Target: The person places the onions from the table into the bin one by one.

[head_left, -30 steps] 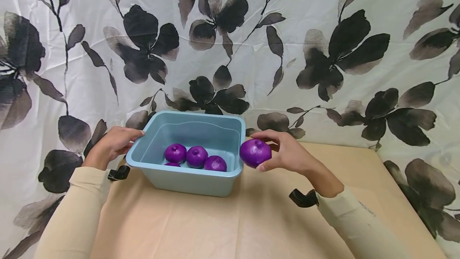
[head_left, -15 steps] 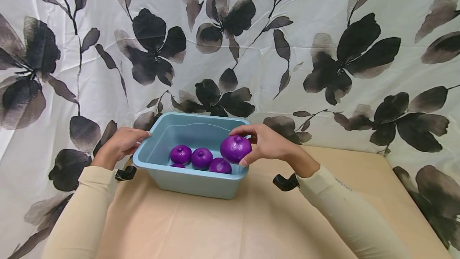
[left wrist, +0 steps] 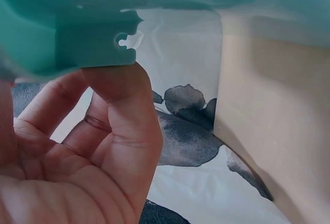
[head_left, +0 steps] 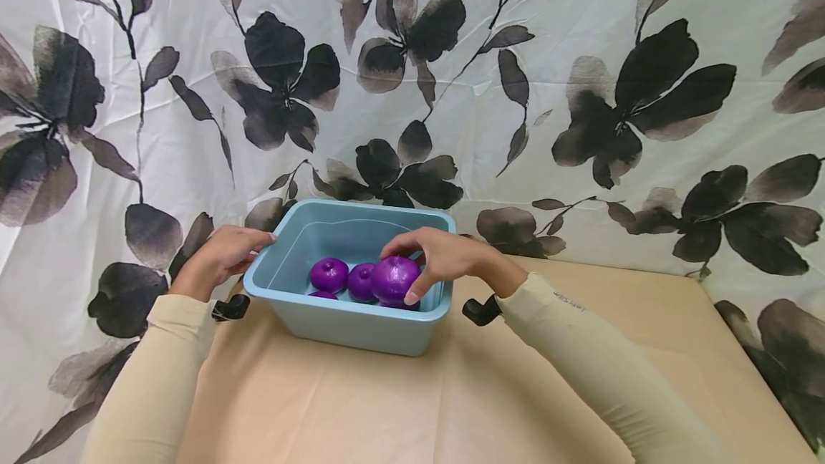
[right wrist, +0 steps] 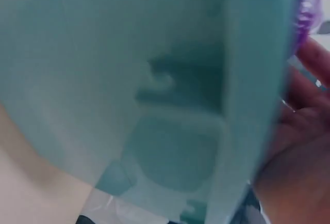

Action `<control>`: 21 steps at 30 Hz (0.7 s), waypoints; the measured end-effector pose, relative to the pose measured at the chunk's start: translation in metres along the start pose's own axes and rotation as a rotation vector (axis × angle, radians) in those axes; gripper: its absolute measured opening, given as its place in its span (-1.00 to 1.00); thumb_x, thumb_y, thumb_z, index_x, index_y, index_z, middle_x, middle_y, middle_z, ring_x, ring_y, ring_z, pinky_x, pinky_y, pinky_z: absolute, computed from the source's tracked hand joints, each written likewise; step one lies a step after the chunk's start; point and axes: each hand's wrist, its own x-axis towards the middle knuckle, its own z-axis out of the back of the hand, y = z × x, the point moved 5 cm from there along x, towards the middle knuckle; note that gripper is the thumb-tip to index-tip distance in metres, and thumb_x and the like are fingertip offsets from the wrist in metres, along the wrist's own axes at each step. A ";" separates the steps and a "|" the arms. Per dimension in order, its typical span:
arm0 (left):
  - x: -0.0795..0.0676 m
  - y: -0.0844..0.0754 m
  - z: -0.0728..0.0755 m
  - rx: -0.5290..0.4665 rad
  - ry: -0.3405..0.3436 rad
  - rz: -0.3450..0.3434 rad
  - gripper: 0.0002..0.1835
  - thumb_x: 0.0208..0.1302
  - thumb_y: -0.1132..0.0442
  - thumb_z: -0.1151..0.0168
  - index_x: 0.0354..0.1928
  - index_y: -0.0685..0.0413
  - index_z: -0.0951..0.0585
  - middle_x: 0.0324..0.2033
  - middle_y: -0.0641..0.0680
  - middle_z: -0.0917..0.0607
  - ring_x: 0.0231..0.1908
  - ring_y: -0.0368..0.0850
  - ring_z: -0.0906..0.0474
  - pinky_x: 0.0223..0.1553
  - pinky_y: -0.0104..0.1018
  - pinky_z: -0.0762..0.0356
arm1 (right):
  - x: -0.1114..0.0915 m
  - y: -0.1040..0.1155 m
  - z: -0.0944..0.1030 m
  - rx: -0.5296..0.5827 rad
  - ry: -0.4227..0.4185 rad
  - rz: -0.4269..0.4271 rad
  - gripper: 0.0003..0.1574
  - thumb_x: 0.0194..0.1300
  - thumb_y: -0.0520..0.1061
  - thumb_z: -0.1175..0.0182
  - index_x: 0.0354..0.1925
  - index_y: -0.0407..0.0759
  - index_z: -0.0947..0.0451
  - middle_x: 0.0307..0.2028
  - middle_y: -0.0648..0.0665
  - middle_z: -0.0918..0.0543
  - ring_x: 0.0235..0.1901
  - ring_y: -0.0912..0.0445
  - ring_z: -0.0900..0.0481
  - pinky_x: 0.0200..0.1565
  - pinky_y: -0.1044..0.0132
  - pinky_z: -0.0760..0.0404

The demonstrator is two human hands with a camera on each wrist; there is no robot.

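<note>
A light-blue plastic tub (head_left: 348, 324) stands on the table, with several shiny purple round fruits (head_left: 329, 275) lying inside. My left hand (head_left: 222, 256) pinches the tub's left rim, thumb on top; the left wrist view shows its fingers (left wrist: 129, 110) bent up beneath the rim. My right hand (head_left: 445, 260) reaches over the right rim and grips a larger purple round fruit (head_left: 394, 279) with a small nub on top. That fruit hangs low in the tub's right part and overlaps the fruits under it. In the right wrist view, the tub wall (right wrist: 113, 79) hides most of the hand.
Brown paper covers the table (head_left: 361, 407). A white cloth with dark flowers (head_left: 503, 120) hangs right behind the tub. Black wrist mounts (head_left: 482, 311) sit on both cuffs, the right one close beside the tub.
My right hand has carried the larger purple fruit leftward from outside the right rim, over it and down into the tub. My left hand has kept its hold on the rim.
</note>
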 end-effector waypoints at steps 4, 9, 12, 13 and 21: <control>0.000 0.000 -0.001 -0.018 0.001 0.005 -0.56 0.40 0.09 -0.28 0.12 0.32 -0.64 -0.41 -0.16 -0.66 -0.39 -0.32 -0.66 -0.31 -0.40 -0.69 | 0.012 -0.002 -0.012 -0.102 0.067 -0.009 -0.06 -0.06 -0.05 -0.69 0.30 -0.03 -0.57 0.21 -0.05 -0.66 0.18 0.05 -0.57 0.21 0.12 -0.63; -0.001 -0.002 -0.002 -0.015 0.009 -0.003 -0.53 0.41 0.08 -0.28 0.15 0.33 -0.63 -0.39 -0.15 -0.66 -0.38 -0.33 -0.65 -0.31 -0.40 -0.68 | 0.019 -0.002 -0.024 -0.234 0.118 -0.045 -0.10 0.02 -0.13 -0.63 0.34 -0.07 -0.55 0.27 -0.06 -0.62 0.21 0.05 -0.55 0.28 0.12 -0.58; -0.001 -0.003 -0.001 -0.006 0.004 -0.006 -0.50 0.41 0.07 -0.29 0.18 0.35 -0.62 -0.39 -0.15 -0.65 -0.38 -0.33 -0.64 -0.32 -0.40 -0.68 | 0.021 -0.002 -0.030 -0.302 0.140 -0.061 -0.14 0.05 -0.19 -0.57 0.34 -0.09 -0.55 0.27 -0.10 -0.62 0.22 0.01 -0.55 0.29 0.07 -0.58; -0.001 -0.003 -0.002 -0.003 0.001 -0.006 -0.49 0.41 0.07 -0.29 0.19 0.35 -0.61 -0.39 -0.15 -0.65 -0.38 -0.33 -0.64 -0.32 -0.40 -0.68 | 0.022 -0.002 -0.032 -0.326 0.148 -0.064 -0.15 0.06 -0.20 -0.55 0.34 -0.09 -0.55 0.27 -0.11 -0.62 0.21 0.00 -0.55 0.29 0.07 -0.58; 0.002 0.002 0.003 0.032 -0.012 -0.008 -0.44 0.43 0.04 -0.26 0.24 0.38 -0.58 -0.26 -0.07 -0.63 -0.35 -0.31 -0.63 -0.30 -0.38 -0.69 | 0.029 -0.003 -0.042 -0.383 0.201 -0.092 -0.24 0.13 -0.25 -0.46 0.32 -0.10 -0.56 0.21 -0.14 -0.64 0.19 -0.02 -0.55 0.31 0.07 -0.57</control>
